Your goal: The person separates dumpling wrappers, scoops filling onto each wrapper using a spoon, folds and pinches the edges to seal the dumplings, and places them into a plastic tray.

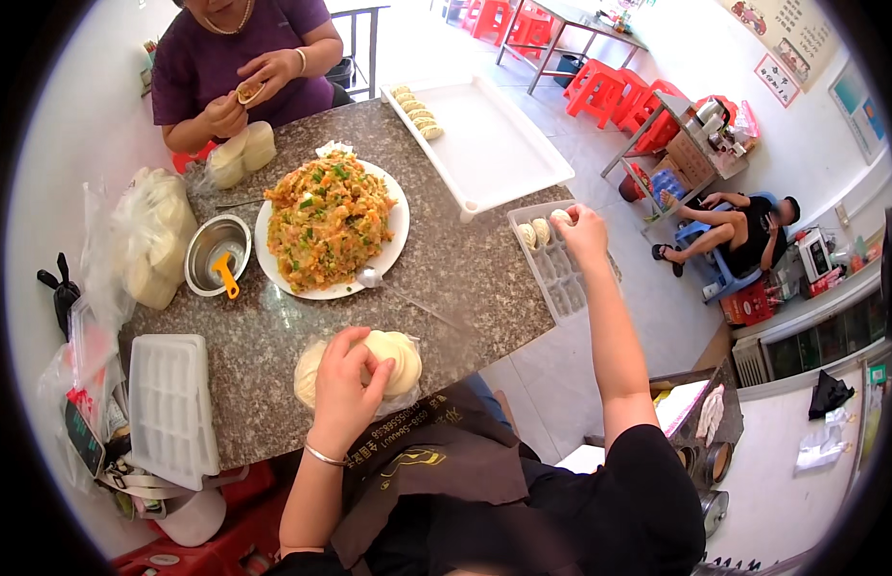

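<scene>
My right hand (584, 232) reaches over a compartmented plastic tray (559, 288), its fingers on a pleated dumpling (560, 216). Two more dumplings (533, 234) lie beside it in the tray's far row. My left hand (351, 374) rests on a stack of round dough wrappers (392, 362) in a plastic bag near the table edge. Beyond it, a white plate (397, 248) holds a heap of chopped vegetable filling (330, 223). A metal spoon (370, 277) leans on the plate's rim, its handle on the stone-topped table (460, 252).
Across the table a person (244, 72) holds a filled wrapper. A white tray (482, 144) bears a row of dumplings. A steel bowl (205, 248) with a yellow-handled tool, bagged wrappers (158, 245) and stacked plastic trays (169, 403) stand at left. Another person sits at right.
</scene>
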Motion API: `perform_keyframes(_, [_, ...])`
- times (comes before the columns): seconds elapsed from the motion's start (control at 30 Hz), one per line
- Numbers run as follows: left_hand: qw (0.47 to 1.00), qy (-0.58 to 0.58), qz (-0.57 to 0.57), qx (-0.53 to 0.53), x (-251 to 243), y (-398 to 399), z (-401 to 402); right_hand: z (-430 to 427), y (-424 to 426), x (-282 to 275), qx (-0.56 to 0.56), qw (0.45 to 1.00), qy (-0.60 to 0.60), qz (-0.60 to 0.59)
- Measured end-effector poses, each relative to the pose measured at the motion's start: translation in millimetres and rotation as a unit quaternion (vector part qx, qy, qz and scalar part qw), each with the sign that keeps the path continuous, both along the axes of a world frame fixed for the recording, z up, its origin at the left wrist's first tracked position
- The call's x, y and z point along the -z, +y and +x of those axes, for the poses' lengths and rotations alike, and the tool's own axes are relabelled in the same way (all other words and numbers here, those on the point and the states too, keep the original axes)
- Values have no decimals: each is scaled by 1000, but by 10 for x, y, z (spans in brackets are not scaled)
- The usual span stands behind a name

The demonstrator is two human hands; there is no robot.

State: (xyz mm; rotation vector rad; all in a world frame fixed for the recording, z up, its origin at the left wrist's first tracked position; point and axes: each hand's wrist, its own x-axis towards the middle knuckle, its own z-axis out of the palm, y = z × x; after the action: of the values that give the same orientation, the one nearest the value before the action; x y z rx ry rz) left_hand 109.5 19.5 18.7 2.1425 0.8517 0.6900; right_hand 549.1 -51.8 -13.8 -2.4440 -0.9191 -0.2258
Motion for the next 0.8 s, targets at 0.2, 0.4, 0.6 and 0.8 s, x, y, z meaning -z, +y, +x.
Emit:
perform_keyframes(0.2, [1000, -20, -12, -15, 14, 23, -35, 41, 66, 26, 0, 1000, -14, 11])
perform_keyframes(0.4, [999, -20, -8, -39, 103, 96, -151, -15, 1, 172, -54, 995, 27, 77])
perform_keyframes(0.6, [999, -29, -3, -27, 240, 222, -266, -440, -106, 123, -50, 970, 104, 216])
perform_keyframes(0.8, [999, -15, -17, -44, 304, 178, -311, -302, -126, 252, -58, 991, 34, 116])
